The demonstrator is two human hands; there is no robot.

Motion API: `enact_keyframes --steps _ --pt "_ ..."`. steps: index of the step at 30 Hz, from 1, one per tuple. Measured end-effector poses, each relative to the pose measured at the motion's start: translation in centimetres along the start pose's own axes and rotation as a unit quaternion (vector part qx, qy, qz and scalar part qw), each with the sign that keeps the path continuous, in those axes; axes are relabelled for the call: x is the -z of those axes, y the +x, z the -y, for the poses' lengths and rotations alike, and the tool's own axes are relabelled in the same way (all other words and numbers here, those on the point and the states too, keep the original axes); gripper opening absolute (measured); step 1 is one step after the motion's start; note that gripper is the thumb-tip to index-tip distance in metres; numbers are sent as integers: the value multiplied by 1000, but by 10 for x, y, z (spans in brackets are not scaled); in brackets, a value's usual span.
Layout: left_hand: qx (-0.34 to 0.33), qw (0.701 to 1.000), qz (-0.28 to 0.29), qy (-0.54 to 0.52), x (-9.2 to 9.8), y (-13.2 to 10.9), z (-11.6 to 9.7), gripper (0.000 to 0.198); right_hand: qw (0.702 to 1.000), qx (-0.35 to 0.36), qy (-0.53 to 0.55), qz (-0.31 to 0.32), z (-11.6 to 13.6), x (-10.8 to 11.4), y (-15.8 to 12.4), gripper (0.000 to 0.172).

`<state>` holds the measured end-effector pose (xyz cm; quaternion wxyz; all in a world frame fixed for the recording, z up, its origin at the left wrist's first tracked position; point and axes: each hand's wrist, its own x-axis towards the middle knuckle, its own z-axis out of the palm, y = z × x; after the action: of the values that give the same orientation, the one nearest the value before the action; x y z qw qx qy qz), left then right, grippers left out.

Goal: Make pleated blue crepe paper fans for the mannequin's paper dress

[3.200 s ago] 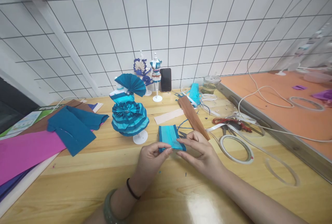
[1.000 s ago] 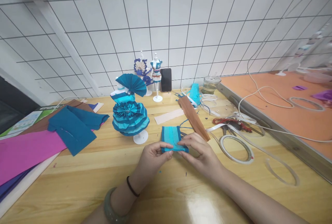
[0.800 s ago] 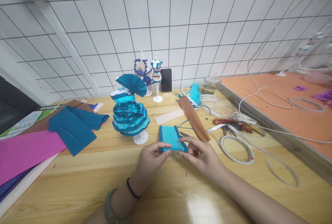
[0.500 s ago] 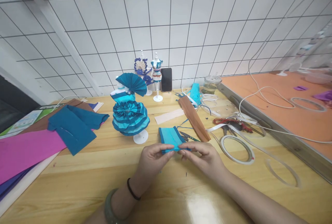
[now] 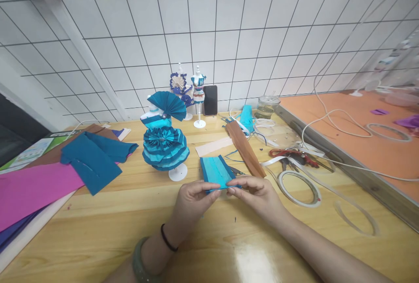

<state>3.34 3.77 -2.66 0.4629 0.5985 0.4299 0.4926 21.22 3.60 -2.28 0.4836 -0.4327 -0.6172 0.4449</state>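
Observation:
Between my hands is a piece of turquoise crepe paper (image 5: 216,170) with dark teal borders, its near edge folded over. My left hand (image 5: 194,198) pinches that near edge between thumb and fingers on the left. On the right, my right hand (image 5: 257,193) pinches the same edge, with the fingertips of both hands close together. The far part of the paper stretches away from me over the table. Just beyond it, partly covered, lie dark-bladed scissors (image 5: 236,170). To the left stands a small dress form (image 5: 165,147) in a ruffled teal paper dress with a pleated fan.
Brown paper strip (image 5: 246,150), tape roll (image 5: 299,188) and red-handled tool (image 5: 297,155) lie to the right. Teal paper (image 5: 93,160) and pink paper (image 5: 39,187) are stacked left. Behind stand a smaller dress form (image 5: 198,95), a phone (image 5: 210,100) and a glass jar (image 5: 266,107).
The paper's far part has lifted and shifted slightly, covering more of the scissors. Both hands keep pinching its near edge in almost the same place.

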Motion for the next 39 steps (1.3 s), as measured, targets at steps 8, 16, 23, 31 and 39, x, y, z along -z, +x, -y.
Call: enact_keyframes --steps 8,16,23,31,39 --pt "62 995 -17 -80 -3 2 -10 16 998 -39 51 -8 -2 -1 3 10" --pt "109 990 -26 -88 0 2 -10 20 988 -96 122 -21 -7 -1 6 11" --pt "124 988 -14 -94 2 4 -8 20 988 -101 113 -28 -6 1 7 10" --pt "129 987 -29 -96 2 6 -6 21 980 -145 134 -40 -5 -2 7 17" --pt "119 988 -49 -82 -1 6 -5 21 980 -148 126 -46 -5 -4 8 19"
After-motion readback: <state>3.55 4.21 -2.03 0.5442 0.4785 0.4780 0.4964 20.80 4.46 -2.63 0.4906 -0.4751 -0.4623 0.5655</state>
